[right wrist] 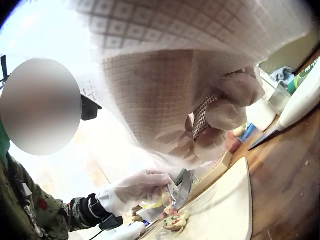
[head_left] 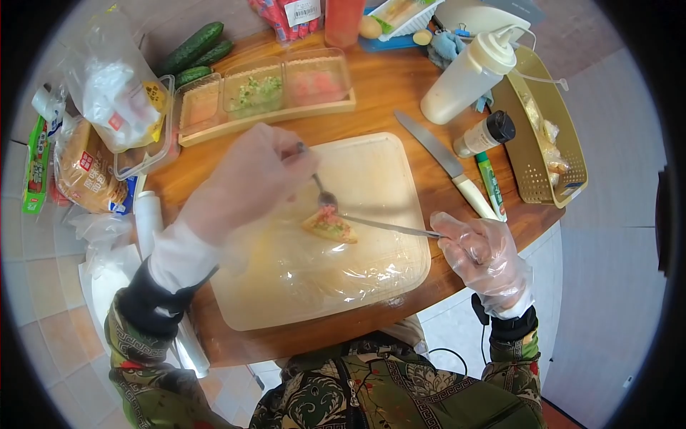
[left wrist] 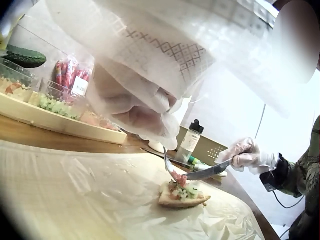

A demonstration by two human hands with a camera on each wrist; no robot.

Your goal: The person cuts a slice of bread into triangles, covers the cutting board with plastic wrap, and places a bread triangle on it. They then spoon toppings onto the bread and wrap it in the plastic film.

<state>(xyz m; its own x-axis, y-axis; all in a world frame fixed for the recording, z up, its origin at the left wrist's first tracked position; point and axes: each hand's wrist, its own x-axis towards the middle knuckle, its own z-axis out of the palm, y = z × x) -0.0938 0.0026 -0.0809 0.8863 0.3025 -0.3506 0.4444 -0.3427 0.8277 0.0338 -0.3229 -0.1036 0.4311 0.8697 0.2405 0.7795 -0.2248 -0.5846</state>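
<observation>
My gloved left hand (head_left: pixel 246 179) pinches a metal spoon (head_left: pixel 326 199) by its handle, bowl down over a small piece of bread (left wrist: pixel 182 203). Chopped green and pink topping (left wrist: pixel 184 190) is heaped on that bread, which lies on the cream cutting board (head_left: pixel 371 161). From the other side, my gloved right hand (head_left: pixel 486 261) grips a metal table knife (head_left: pixel 393 228), its fingers curled round the handle. The blade's tip meets the spoon's bowl right at the topping, with pink bits (left wrist: pixel 178 177) between them in the left wrist view. Clear plastic film (head_left: pixel 336 279) spreads over the board's near part.
Behind the board stands a wooden tray (head_left: pixel 271 123) with tubs of chopped food. To the right are a kitchen knife (head_left: pixel 432 146), a squeeze bottle (head_left: pixel 461 82), a shaker (head_left: pixel 486 134), a green tube (head_left: pixel 491 186) and a basket (head_left: pixel 532 171). Bagged bread (head_left: pixel 89 168) sits left.
</observation>
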